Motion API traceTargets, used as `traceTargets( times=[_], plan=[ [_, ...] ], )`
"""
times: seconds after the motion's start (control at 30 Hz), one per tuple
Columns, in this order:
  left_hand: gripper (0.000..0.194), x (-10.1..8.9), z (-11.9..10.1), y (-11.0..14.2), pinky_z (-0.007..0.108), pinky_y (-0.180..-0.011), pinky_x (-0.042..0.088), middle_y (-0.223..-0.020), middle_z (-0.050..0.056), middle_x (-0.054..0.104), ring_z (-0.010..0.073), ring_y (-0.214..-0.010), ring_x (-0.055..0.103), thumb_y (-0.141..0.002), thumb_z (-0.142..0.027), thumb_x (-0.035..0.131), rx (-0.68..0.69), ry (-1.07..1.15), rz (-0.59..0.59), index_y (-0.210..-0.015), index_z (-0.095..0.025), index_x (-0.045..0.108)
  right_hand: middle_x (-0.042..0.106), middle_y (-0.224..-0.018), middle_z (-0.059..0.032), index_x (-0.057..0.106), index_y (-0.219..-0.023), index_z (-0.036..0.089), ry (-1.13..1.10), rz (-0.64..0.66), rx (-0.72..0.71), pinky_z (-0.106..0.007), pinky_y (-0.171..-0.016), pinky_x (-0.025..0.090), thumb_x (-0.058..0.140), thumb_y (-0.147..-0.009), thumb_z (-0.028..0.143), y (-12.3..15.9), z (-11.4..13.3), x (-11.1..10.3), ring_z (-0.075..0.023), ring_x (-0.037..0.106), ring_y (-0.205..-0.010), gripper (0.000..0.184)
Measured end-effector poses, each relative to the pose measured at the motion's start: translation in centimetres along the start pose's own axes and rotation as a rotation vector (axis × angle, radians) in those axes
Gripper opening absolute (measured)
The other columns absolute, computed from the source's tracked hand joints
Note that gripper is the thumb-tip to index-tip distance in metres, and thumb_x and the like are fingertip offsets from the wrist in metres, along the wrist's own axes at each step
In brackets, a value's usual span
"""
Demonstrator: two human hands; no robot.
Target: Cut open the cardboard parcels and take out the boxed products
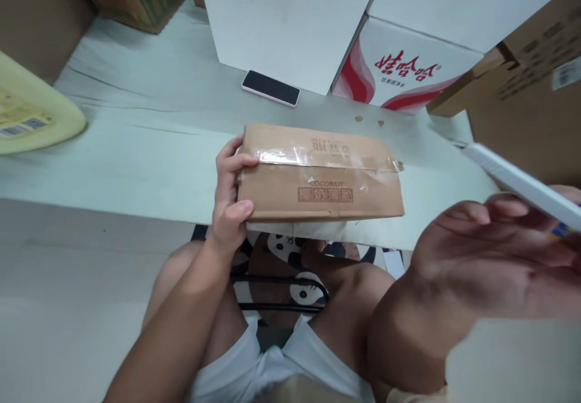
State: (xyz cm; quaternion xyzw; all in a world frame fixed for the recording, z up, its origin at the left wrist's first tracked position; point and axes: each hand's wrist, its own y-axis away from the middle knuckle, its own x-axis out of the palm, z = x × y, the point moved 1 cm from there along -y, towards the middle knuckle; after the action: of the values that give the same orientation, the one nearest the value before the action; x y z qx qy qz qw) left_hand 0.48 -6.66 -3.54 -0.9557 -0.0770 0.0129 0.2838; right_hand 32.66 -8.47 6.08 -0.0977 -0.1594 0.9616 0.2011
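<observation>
A brown cardboard box [281,188] with "COCONUT" print and clear tape along its top seam sits at the table's front edge. My left hand [230,200] grips its left end, thumb on the near side and fingers over the far part. Raised at the right, apart from the box, my right hand [494,258] is closed on a white utility knife [521,179]. The knife's thin blade points up and left, over the table. Part of its handle is hidden by my fingers and the frame edge.
On the pale cloth-covered table [149,143] lies a phone [271,88] behind the box. White cartons [290,22] and a red-and-white carton [403,70] stand at the back. Brown cartons [535,100] are at the right, a yellow bottle [36,106] at the left.
</observation>
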Motion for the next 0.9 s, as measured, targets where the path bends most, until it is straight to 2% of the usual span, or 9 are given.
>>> traceTargets(
  times=[0.17, 0.3, 0.43, 0.53, 0.67, 0.9],
  plan=[
    [0.062, 0.6, -0.1, -0.2, 0.058, -0.114, 0.047, -0.154, 0.0, 0.045, 0.04, -0.145, 0.041, -0.066, -0.07, 0.076, -0.026, 0.148, -0.046, -0.119, -0.04, 0.066, 0.054, -0.08, 0.0028, 0.059, -0.097, 0.034, -0.077, 0.078, -0.036, -0.025, -0.04, 0.054, 0.065, -0.093, 0.05, 1.0, 2.1, 2.5, -0.0152, 0.063, -0.066, 0.018],
    [0.063, 1.1, 0.2, -0.8, 0.057, -0.113, 0.045, -0.151, 0.0, 0.049, 0.0399, -0.142, 0.043, -0.061, -0.068, 0.079, -0.027, 0.215, -0.07, -0.116, -0.038, 0.069, 0.051, -0.082, 0.002, 0.06, -0.087, 0.032, -0.244, -0.011, -0.087, -0.022, -0.042, 0.056, 0.072, -0.089, 0.046, 2.7, 3.9, 5.4, -0.0135, 0.061, -0.071, 0.019],
    [0.063, 1.3, 0.4, -1.1, 0.056, -0.109, 0.047, -0.149, 0.001, 0.052, 0.0392, -0.14, 0.045, -0.061, -0.067, 0.081, -0.007, 0.226, -0.056, -0.115, -0.036, 0.068, 0.054, -0.086, 0.0007, 0.06, -0.085, 0.03, -0.223, -0.077, -0.138, -0.024, -0.046, 0.059, 0.066, -0.093, 0.034, 3.7, 4.3, 7.3, -0.014, 0.062, -0.072, 0.011],
    [0.063, 1.2, 0.5, -1.1, 0.054, -0.108, 0.048, -0.15, 0.001, 0.052, 0.0385, -0.141, 0.044, -0.062, -0.066, 0.081, 0.014, 0.237, -0.054, -0.115, -0.035, 0.067, 0.057, -0.088, 0.0013, 0.06, -0.086, 0.03, -0.196, -0.093, -0.162, -0.025, -0.048, 0.06, 0.06, -0.095, 0.03, 3.4, 3.8, 7.3, -0.0124, 0.063, -0.067, 0.009],
    [0.064, 1.0, 0.6, -1.0, 0.053, -0.108, 0.048, -0.151, 0.001, 0.051, 0.0381, -0.141, 0.045, -0.064, -0.067, 0.081, 0.025, 0.229, -0.034, -0.117, -0.034, 0.067, 0.058, -0.086, 0.0026, 0.063, -0.086, 0.029, -0.285, -0.205, -0.136, -0.021, -0.048, 0.058, 0.064, -0.091, 0.027, 2.5, 3.0, 6.4, -0.008, 0.056, -0.058, 0.005],
    [0.066, 0.9, 0.8, -1.0, 0.056, -0.111, 0.045, -0.151, -0.001, 0.05, 0.0395, -0.141, 0.044, -0.06, -0.068, 0.081, 0.011, 0.228, -0.042, -0.117, -0.038, 0.069, 0.058, -0.081, 0.0033, 0.064, -0.082, 0.027, -0.286, -0.259, -0.147, -0.022, -0.044, 0.051, 0.065, -0.086, 0.026, 1.3, 2.0, 5.4, -0.0071, 0.055, -0.052, 0.004]
  ],
)
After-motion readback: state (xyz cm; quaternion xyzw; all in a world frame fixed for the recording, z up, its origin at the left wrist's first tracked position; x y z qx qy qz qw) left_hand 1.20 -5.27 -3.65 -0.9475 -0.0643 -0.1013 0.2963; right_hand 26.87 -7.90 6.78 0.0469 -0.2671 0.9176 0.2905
